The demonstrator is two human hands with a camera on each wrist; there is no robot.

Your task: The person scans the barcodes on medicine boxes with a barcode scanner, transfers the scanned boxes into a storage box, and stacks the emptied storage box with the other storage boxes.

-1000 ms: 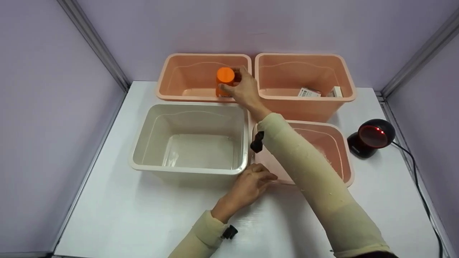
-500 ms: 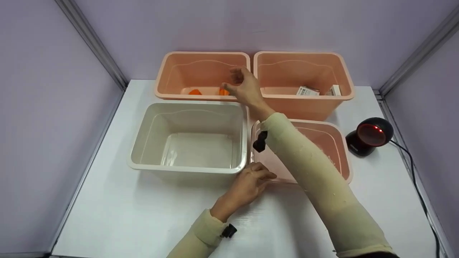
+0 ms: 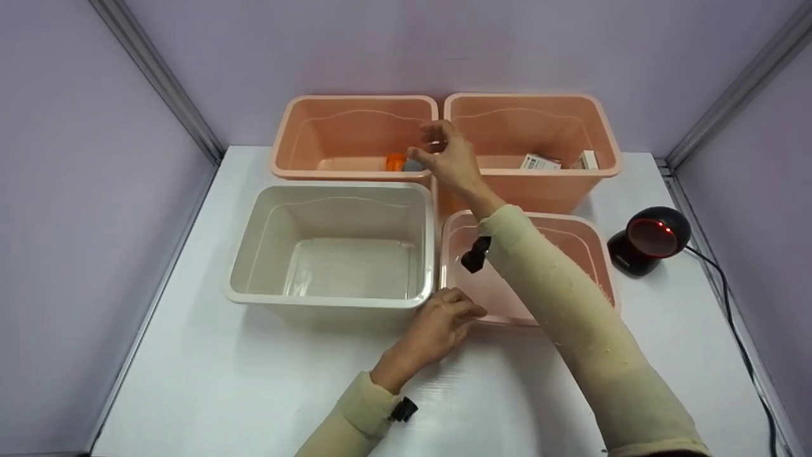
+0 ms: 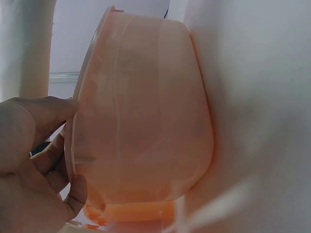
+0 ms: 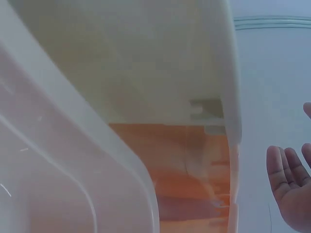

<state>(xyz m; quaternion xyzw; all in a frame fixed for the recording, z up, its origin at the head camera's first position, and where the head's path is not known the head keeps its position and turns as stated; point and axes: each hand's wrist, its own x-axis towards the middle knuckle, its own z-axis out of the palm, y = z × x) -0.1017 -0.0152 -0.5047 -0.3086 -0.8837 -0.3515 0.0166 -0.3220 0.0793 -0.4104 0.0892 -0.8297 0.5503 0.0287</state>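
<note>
In the head view my right hand [image 3: 453, 155] hovers above the right end of the back-left peach bin [image 3: 355, 174], fingers relaxed, thumb apart, nothing between them. At the bottom of that bin lies an orange bottle [image 3: 394, 162], with a grey-blue piece [image 3: 413, 165] beside it; the bin's front wall and my hand hide part of both. My left hand [image 3: 441, 324] pinches the front rim of the near-right pink bin [image 3: 507, 320]. The left wrist view shows thumb and fingers on either side of this bin's rim [image 4: 73, 141].
A white bin [image 3: 330, 302] stands left of the pink one. Small medicine-like boxes [image 3: 541, 162] lie in the back-right peach bin [image 3: 533, 172]. A black scanner [image 3: 656, 233] with red lights stands at the right, its cable [image 3: 729, 311] trailing along the table edge.
The right hand has let go of the orange bottle, which dropped into the back-left bin and moved about there. That hand has since shifted slightly right. The left hand keeps its place.
</note>
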